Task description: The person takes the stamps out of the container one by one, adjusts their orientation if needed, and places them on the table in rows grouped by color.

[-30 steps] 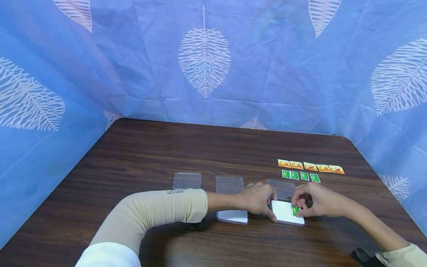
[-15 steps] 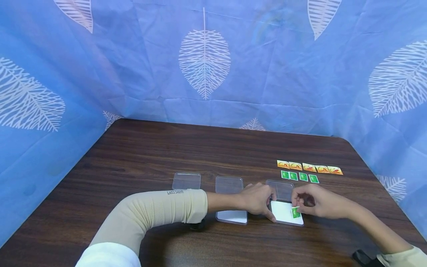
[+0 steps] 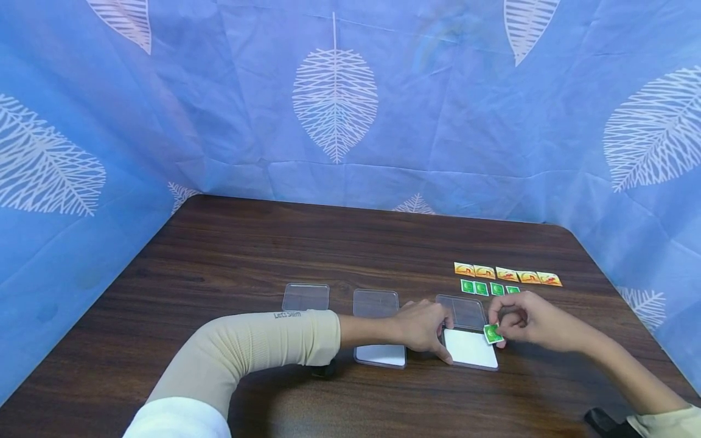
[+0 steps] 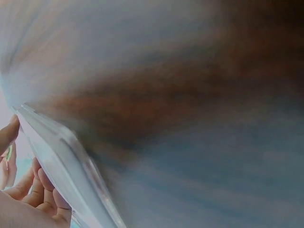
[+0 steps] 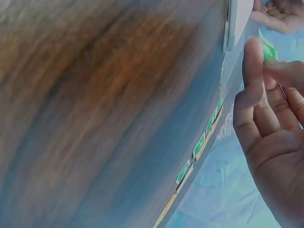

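My right hand (image 3: 537,322) pinches a small green picture card (image 3: 493,334) between thumb and index finger. The card is tilted above the right edge of a clear plastic case (image 3: 462,312), whose base holds a white sheet or stack (image 3: 468,348). My left hand (image 3: 423,327) holds this case at its left side, thumb at the near corner and fingers toward the back. In the left wrist view, the left hand's fingers (image 4: 45,183) lie curled along the case. The right wrist view shows the pinched card edge-on, partly hidden by the fingertips.
Behind the right hand lie a row of green cards (image 3: 481,289) and a row of orange cards (image 3: 507,275). A second clear case (image 3: 376,302) with white inside sits under my left forearm. Further left is another clear lid (image 3: 305,297), its near part hidden by the sleeve.
My right hand has lifted the green card off the white surface and moved back and to the right, partly covering the rightmost green card in the row. The left hand stays put.
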A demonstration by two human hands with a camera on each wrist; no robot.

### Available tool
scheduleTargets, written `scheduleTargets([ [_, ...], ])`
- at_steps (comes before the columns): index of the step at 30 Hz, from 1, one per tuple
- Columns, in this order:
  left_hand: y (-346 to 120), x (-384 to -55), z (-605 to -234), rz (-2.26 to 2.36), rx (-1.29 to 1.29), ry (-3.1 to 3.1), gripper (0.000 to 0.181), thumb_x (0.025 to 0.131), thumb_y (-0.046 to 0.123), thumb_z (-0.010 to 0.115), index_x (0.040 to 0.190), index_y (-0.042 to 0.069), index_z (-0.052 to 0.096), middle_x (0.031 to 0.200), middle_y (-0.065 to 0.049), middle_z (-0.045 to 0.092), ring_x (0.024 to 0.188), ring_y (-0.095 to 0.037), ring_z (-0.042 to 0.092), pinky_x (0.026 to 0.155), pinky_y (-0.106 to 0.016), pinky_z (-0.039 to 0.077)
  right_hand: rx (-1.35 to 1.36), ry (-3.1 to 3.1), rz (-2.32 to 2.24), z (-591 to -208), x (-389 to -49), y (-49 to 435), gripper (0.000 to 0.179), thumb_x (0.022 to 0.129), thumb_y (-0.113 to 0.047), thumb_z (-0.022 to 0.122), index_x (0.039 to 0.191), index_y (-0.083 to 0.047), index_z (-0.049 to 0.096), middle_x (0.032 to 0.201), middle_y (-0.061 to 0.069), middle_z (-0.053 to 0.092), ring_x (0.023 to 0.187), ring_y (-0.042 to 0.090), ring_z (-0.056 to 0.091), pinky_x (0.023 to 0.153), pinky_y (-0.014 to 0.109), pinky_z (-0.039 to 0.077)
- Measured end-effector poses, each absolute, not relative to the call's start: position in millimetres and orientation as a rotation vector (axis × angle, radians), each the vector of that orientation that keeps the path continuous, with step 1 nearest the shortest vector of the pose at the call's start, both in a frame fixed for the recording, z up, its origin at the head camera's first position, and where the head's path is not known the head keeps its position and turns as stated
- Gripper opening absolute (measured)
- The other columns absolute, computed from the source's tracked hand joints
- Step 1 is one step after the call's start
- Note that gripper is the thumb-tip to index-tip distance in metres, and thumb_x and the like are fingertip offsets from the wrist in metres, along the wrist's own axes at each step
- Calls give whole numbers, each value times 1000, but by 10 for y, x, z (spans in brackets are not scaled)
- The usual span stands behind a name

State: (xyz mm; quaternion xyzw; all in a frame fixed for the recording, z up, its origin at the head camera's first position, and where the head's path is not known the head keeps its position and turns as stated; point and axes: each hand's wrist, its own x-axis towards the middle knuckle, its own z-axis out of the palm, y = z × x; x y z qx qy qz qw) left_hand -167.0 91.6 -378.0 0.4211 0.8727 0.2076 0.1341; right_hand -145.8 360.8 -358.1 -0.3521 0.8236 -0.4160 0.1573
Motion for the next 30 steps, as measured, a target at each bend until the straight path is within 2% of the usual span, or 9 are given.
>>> scheduleTargets([
  [2, 914, -1670, -3778, 604, 1221, 2529, 49, 77, 34, 94, 114, 10, 72, 73, 12, 55, 63, 0, 48, 57, -16, 38, -1023, 2390, -1188, -3581, -1473, 3651, 26, 93, 19, 58, 100, -5, 65, 79, 9, 60, 58, 12, 46, 48, 31, 41],
  [5, 912, -1670, -3775, 600, 1218, 2534, 50, 77, 34, 94, 115, 10, 72, 74, 12, 55, 63, 0, 49, 57, -15, 38, -1043, 2459, -1173, -3587, -1503, 3746, 26, 92, 19, 62, 101, -4, 69, 85, 5, 67, 68, 10, 60, 53, 29, 48],
  [7, 912, -1669, -3773, 596, 1214, 2537, 51, 77, 35, 94, 115, 10, 72, 74, 12, 55, 63, 0, 49, 57, -15, 38, -1050, 2490, -1184, -3591, -1524, 3815, 26, 91, 20, 63, 102, -3, 70, 89, 5, 69, 71, 10, 63, 54, 29, 50],
  [15, 911, -1677, -3772, 583, 1215, 2542, 51, 78, 35, 93, 116, 11, 72, 74, 12, 55, 63, 0, 49, 58, -16, 37, -1040, 2586, -1225, -3567, -1562, 4052, 30, 87, 22, 67, 109, 2, 72, 95, 2, 74, 71, 8, 64, 55, 28, 51],
  [22, 906, -1675, -3775, 592, 1229, 2530, 50, 78, 35, 93, 116, 10, 71, 73, 12, 55, 63, 0, 49, 58, -16, 38, -953, 2552, -1340, -3567, -1578, 4316, 36, 88, 25, 61, 117, 7, 69, 102, 2, 77, 91, 9, 74, 66, 26, 57],
  [30, 912, -1645, -3767, 579, 1199, 2545, 52, 78, 35, 93, 119, 12, 72, 74, 13, 55, 64, 0, 50, 61, -15, 37, -865, 2585, -1366, -3589, -1604, 4583, 38, 91, 25, 58, 121, 5, 70, 99, 5, 79, 91, 10, 75, 69, 26, 59],
])
